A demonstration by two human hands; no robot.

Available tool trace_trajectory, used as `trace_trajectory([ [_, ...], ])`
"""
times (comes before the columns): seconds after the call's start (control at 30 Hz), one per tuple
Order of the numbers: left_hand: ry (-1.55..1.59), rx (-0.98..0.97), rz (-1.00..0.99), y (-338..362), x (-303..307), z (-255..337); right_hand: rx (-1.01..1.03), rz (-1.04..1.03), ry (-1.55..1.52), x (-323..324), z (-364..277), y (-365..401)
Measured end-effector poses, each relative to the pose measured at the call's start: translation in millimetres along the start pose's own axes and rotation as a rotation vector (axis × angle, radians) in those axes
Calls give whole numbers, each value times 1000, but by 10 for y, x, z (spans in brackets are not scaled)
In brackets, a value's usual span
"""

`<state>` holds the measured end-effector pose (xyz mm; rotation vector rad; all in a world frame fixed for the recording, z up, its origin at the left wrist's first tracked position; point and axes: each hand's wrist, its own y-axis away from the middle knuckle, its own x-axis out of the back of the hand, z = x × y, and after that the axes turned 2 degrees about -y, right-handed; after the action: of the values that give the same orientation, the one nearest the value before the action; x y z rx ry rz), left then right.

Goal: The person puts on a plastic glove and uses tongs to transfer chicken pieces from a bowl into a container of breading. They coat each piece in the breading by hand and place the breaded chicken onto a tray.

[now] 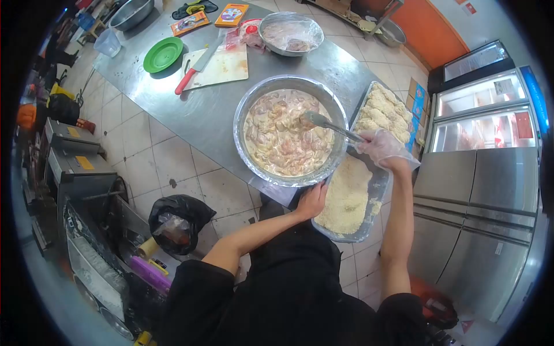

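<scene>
Right hand, gloved: fingers closed on metal tongs, tips in battered pieces, bowl left of fingers. Left hand at crumb tray edge, grip unclear. Risk: tray looks to overhang worktop; a dropped slippery piece could tip it.

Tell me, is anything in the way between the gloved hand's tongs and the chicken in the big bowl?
Nothing visible is. The right hand holds the tongs over the rim of the bowl, and their tip sits among the chicken pieces. The left hand rests at the bowl's near edge, clear of them.
</scene>
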<state>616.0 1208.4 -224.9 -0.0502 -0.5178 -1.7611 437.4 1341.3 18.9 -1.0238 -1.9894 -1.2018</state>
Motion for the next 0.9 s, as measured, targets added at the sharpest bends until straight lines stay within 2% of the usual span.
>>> trace_trajectory([
  [0.13,-15,12,-23,16,0,3,-114,-130,-141,2,188,-80],
  [0.2,-12,-15,-9,-6,-29,-41,-86,3,262,-73,189,-147],
  [0.33,-22,16,-3,-12,-51,-42,-57,119,315,-118,72,-112],
  [0.47,-19,33,-9,-7,-48,-50,-21,130,354,-166,-92,-261],
  [0.53,-16,28,-2,-6,-41,-57,116,229,498,-309,-70,-490],
  [0.57,-7,19,4,-8,-43,-54,113,233,492,-327,-107,-596],
  [0.63,-6,9,10,-9,-66,-67,80,124,621,-310,-276,-726],
  [0.77,-20,10,6,-9,-34,-47,72,133,577,-70,-264,-686],
  [0.83,-28,30,-9,14,4,18,174,-28,560,113,-79,-650],
  [0.9,-36,44,-26,21,22,42,221,-8,507,288,56,-424],
])
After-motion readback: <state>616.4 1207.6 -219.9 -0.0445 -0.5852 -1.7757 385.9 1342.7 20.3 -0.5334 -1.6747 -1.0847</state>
